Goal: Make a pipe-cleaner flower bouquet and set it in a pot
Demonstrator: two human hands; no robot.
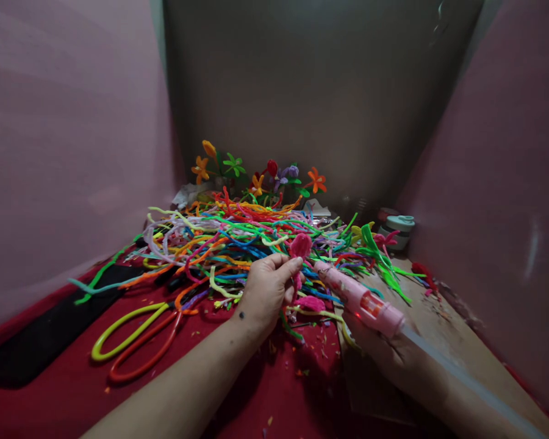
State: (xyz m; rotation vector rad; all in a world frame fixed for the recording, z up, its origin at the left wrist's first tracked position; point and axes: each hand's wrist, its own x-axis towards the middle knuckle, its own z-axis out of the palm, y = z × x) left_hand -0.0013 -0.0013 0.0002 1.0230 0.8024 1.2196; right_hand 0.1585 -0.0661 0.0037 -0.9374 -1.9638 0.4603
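Note:
My left hand [268, 286] pinches a dark pink fuzzy petal piece [301, 245] between thumb and fingers, in front of the pile of coloured pipe cleaners [251, 235]. My right hand [384, 350] is wrapped round a pink glue gun [361, 299], partly hidden beneath it. Its nozzle points up and left, close to the pink piece; contact cannot be made out. A clear glue stick [462, 375] runs out of the gun's rear. Below my left fingers lies another pink petal piece [311, 303].
Scissors with yellow and red handles [144, 361] lie on the red cloth [165, 402], near a black strip [41, 329]. Fuzzy flowers [316, 180] stand behind the pile. On the right are a lidded container [398, 230] and a board [471, 353]. Walls surround three sides.

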